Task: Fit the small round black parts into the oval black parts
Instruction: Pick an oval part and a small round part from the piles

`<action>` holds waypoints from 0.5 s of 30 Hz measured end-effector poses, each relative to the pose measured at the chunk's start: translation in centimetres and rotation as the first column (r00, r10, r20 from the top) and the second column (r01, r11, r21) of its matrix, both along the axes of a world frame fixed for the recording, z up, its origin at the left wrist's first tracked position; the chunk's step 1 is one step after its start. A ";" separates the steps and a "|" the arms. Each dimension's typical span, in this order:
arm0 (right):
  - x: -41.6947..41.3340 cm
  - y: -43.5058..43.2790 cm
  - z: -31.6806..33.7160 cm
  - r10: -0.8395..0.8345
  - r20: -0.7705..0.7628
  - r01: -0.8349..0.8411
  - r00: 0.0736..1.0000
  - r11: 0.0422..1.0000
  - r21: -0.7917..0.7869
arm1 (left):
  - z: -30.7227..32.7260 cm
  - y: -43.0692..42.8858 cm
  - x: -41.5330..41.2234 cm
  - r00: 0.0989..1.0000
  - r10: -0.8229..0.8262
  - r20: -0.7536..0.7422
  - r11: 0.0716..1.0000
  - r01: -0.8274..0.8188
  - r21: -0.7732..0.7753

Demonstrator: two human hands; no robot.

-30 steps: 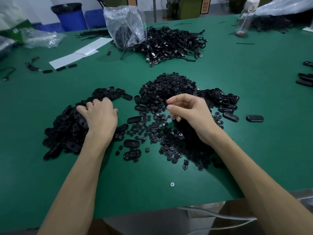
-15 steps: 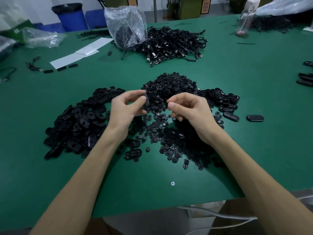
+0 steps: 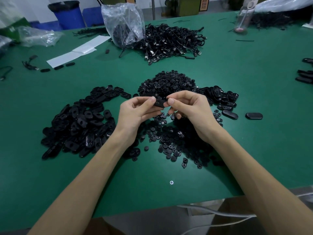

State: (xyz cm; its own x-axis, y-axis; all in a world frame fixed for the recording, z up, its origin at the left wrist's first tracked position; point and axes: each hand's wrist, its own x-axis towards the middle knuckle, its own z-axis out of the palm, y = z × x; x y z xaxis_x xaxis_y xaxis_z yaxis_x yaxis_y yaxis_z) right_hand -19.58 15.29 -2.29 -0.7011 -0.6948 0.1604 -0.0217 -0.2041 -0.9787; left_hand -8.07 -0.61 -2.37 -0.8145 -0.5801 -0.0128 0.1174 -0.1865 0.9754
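Green-topped workbench (image 3: 237,99), workshop clutter along the far edge: clear plastic bag (image 3: 123,22) and heap of black cables (image 3: 171,41) at upper centre, blue bin (image 3: 67,14) upper left. Both hands raised over mid-frame. Left hand (image 3: 135,112) pinches one oval black part (image 3: 159,103) between thumb and curled fingers, held clear of the table. Right hand (image 3: 191,109) meets it at the part's other end, thumb and forefinger closed there; cannot tell whether a small round part sits under those fingertips. Stock: large pile of oval parts (image 3: 81,122) at left of frame, mound of small round parts (image 3: 166,83) just beyond the hands, more round ones scattered (image 3: 171,143) below them. Smaller cluster of ovals (image 3: 220,97) at right, likely the finished ones, though fitted inserts are too small to confirm. Judged progress: early. One fitting in hand, and the left pile far outweighs the right cluster, so most of the job remains.
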 end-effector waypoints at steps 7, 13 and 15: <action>-0.1 0.1 -0.1 -0.027 -0.008 0.027 1.000 0.999 0.024 | 0.5 0.2 0.0 1.000 0.019 0.005 0.997 -0.019 0.080; 0.0 -0.1 0.0 -0.024 0.032 0.023 0.999 1.000 0.013 | 0.7 0.4 0.0 0.997 -0.066 -0.048 0.986 0.073 0.149; -0.1 -0.1 0.0 -0.018 0.038 0.018 0.999 1.000 0.007 | 0.7 0.5 0.0 0.992 -0.103 -0.069 0.984 0.112 0.139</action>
